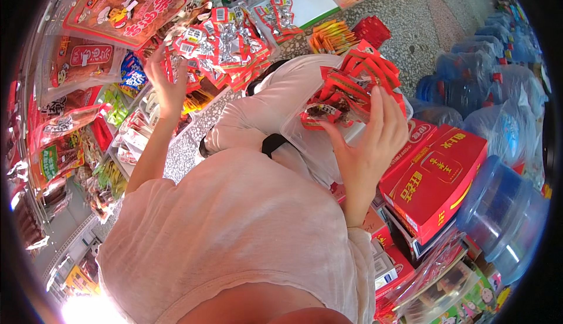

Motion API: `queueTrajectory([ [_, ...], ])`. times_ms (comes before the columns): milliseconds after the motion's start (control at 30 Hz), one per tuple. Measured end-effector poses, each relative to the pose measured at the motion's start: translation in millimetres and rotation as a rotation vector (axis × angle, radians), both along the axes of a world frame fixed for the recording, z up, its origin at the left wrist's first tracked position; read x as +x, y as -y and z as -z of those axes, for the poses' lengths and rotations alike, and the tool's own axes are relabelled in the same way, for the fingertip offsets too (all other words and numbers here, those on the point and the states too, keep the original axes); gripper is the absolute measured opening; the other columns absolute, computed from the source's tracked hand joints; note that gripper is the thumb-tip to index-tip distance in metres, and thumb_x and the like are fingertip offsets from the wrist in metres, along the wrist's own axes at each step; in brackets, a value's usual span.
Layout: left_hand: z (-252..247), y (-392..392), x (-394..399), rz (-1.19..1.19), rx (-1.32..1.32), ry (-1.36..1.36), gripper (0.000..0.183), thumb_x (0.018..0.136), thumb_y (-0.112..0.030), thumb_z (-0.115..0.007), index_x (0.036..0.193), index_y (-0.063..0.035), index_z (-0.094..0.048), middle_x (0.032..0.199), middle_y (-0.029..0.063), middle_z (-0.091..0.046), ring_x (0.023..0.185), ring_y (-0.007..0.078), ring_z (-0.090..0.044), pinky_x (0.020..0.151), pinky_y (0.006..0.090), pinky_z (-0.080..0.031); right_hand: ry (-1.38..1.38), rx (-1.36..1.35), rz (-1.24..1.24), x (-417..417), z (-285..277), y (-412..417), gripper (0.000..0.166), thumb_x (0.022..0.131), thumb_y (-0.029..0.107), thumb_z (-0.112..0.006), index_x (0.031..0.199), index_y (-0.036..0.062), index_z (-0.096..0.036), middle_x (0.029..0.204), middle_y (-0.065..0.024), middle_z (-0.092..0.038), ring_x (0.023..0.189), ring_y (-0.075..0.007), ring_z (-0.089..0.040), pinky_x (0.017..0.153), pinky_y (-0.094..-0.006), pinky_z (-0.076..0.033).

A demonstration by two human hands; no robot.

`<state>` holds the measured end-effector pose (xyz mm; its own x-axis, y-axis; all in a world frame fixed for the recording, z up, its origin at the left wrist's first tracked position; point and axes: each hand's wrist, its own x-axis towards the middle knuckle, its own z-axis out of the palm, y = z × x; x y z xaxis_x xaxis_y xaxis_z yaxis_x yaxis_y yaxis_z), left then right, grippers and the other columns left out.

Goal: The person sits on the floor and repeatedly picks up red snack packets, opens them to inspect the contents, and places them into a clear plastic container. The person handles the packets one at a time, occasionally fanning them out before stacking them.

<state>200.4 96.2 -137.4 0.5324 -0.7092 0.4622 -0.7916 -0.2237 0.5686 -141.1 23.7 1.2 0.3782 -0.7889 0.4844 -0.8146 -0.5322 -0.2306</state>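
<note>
My left hand [169, 79] is raised with fingers apart beside a heap of red-and-silver snack packets [233, 38]. Some of those packets lie behind its fingers, and I see nothing in its grasp. My right hand [371, 134] has thumb and fingers around a bunch of small red snack packets [352, 86]. The bunch sits in the top of a clear plastic bin [303, 141], tilted against my bent legs. Part of the bin is hidden by the packets and the hand.
Hanging snack bags [125, 9] and filled bins line the left. On the speckled floor [418, 20] lie orange packets [333, 37] and dark red packets [371, 31]. Red drink cartons [433, 181], a blue plastic bucket [501, 218] and large blue water bottles [466, 68] crowd the right.
</note>
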Motion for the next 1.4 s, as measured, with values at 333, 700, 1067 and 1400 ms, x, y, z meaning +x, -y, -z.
queueTrajectory([
  [333,-60.1,55.4,-140.9,0.96,-0.1,-0.398,0.047,0.09,-0.031,-0.05,0.127,-0.0025,-0.046,0.123,0.015,-0.049,0.117,0.0308,-0.043,0.099,0.0416,-0.03,-0.043,0.301,-0.119,-7.6,1.7,2.7,0.029,0.06,0.012,-0.077,0.085,0.0057,-0.062,0.099,-0.0095,-0.057,0.08,-0.023,-0.055,0.071,-0.0339,-0.043],
  [700,-66.0,84.7,-151.0,1.233,0.012,-0.504,0.05,0.097,-0.04,-0.027,0.115,-0.0059,-0.059,0.109,0.0069,-0.06,0.11,0.0247,-0.051,0.107,0.0467,-0.016,0.103,0.32,-0.113,-10.5,-5.4,7.9,0.02,0.061,0.004,-0.075,0.075,0.0025,-0.06,0.094,-0.0084,-0.063,0.075,-0.0266,-0.058,0.066,-0.0355,-0.046],
  [1067,-71.0,85.4,-145.3,1.221,-0.022,-0.66,0.073,0.092,-0.061,-0.018,0.118,-0.0036,-0.055,0.116,0.01,-0.056,0.117,0.0239,-0.047,0.109,0.0461,-0.014,0.564,0.449,0.153,-39.0,-85.5,-4.0,0.02,0.057,-0.004,-0.075,0.068,-0.003,-0.058,0.082,-0.012,-0.065,0.074,-0.0194,-0.059,0.066,-0.0287,-0.045],
  [1400,-91.0,73.0,-137.2,1.174,0.033,-1.228,0.072,0.091,-0.061,-0.031,0.113,0.0045,-0.052,0.104,0.0127,-0.056,0.102,0.023,-0.054,0.093,0.0325,-0.038,0.663,-0.515,0.117,-64.7,-133.9,20.3,0.025,0.063,0.005,-0.07,0.084,-0.0068,-0.062,0.087,-0.0149,-0.062,0.073,-0.0188,-0.061,0.069,-0.0286,-0.05],
])
